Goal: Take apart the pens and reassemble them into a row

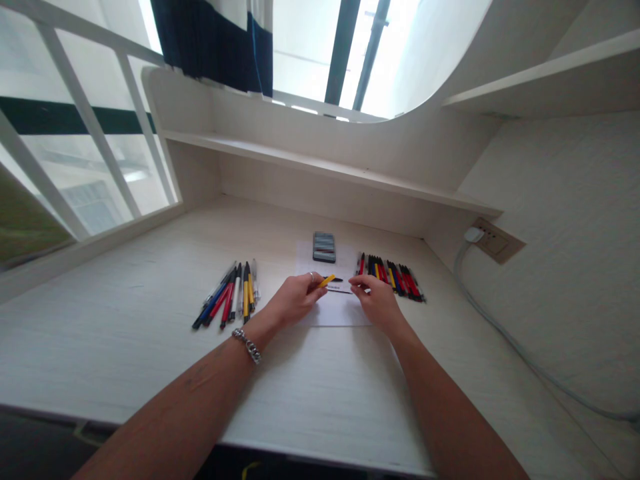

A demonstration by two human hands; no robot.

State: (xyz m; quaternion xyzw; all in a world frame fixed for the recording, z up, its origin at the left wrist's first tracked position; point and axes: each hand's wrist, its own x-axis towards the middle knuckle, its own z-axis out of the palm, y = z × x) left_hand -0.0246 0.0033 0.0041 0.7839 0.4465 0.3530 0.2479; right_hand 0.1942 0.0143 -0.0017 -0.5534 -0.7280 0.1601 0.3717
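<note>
My left hand point(300, 295), with a ring and a chain bracelet, is closed on a yellow pen point(327, 281) that points up and to the right. Opposite it, my right hand point(373, 297) has its fingertips pinched together; whatever they hold, if anything, is too small to make out. Between the hands a dark slim piece point(339, 280) and a small white strip with dark marks point(340, 289) show above the white paper point(335, 317). Left of my left hand lies a loose group of pens point(225, 297) in several colours. Beyond my right hand, more pens point(395, 275) lie side by side in a row.
A dark flat case with slim grey pieces inside point(325, 247) sits at the paper's far end. A raised shelf point(320, 163) runs along the back of the white desk point(125, 333). On the right wall, a grey cable point(493, 327) hangs from a socket point(500, 241).
</note>
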